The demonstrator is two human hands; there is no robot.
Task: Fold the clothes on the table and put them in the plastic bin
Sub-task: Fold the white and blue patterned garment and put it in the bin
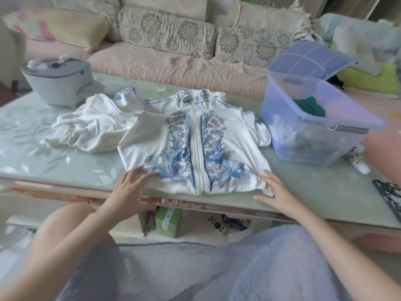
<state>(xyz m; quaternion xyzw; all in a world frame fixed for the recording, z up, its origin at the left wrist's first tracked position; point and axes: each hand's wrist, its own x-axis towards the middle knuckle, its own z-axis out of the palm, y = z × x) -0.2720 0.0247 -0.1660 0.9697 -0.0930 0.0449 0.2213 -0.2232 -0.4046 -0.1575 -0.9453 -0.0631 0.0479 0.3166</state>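
Nearest the camera, a pale blue fuzzy blanket (249,268) lies across the person's lap, and two bare arms reach forward over it to the counter (314,192). The two hands rest at the near hem of one white zip jacket (191,146) with blue floral embroidery. The left hand (130,183) lies flat with fingers spread on the hem's left corner, gripping nothing; the right hand (275,187) is also spread flat, its fingers at the hem's right corner, palm down on the counter's edge. The jacket lies front up and zipped, spread in the middle of the counter, collar away from the person. Just to its left, touching it, one plain white garment (86,127) lies crumpled and unfolded. Right of the jacket, just beside its sleeve, stands one clear bluish plastic bin (312,129), holding pale cloth and one dark green piece (310,105) at the far side. One small white bottle (359,161) lies at the bin's near right corner, and one black lattice object (388,194) shows at the right edge. At the far left of the counter sits one grey appliance (58,81). Beyond the counter runs a sofa (173,64) with two floral cushions (167,31) and one lilac checked pillow (310,59).
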